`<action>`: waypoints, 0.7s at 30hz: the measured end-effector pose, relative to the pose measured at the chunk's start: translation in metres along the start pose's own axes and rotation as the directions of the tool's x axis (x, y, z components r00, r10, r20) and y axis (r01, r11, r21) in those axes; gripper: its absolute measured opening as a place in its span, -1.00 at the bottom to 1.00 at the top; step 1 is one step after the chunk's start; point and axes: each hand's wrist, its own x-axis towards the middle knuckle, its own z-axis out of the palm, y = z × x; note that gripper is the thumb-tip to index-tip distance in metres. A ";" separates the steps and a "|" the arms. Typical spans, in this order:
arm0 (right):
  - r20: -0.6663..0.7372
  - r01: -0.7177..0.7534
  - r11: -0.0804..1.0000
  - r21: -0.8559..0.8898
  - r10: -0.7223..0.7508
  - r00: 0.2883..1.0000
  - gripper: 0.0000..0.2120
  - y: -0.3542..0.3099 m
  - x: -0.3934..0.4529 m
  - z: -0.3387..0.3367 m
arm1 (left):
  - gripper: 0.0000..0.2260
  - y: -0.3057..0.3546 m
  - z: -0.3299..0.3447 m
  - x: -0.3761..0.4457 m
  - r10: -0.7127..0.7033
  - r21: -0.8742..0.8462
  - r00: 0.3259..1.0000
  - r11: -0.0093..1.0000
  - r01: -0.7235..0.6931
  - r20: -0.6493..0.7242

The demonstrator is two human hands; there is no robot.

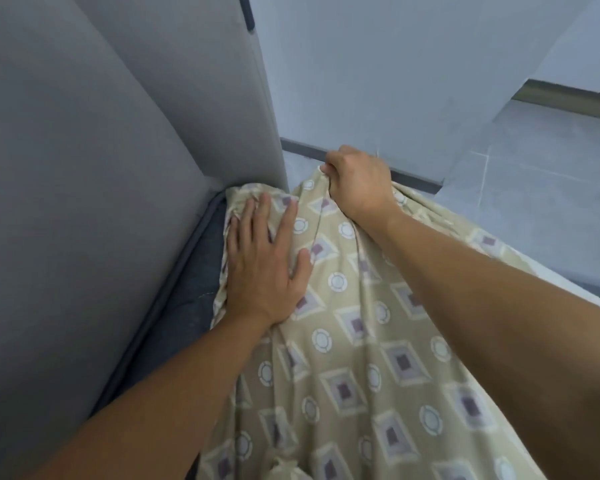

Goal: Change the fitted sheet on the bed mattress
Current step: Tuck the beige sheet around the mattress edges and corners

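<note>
Beige patterned sheet (343, 341) bunches in the right hand (357, 181)'s clamped grip; left hand (267, 261) presses flat.

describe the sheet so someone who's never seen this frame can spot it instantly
Start at the tall grey padded headboard on the left; at its foot lies a dark blue mattress. The fitted sheet is draped over that mattress, with the left hand pressed flat on it and the right hand gripping its bunched far corner. It alone is patterned: beige with purple-centred diamonds and pale rings.
</note>
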 end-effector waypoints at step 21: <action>0.072 -0.137 0.990 -0.013 0.138 0.988 -0.46 0.102 -0.241 -0.093 | -0.47 0.088 -0.055 -0.032 0.198 -0.059 0.980 0.979 -0.197 0.017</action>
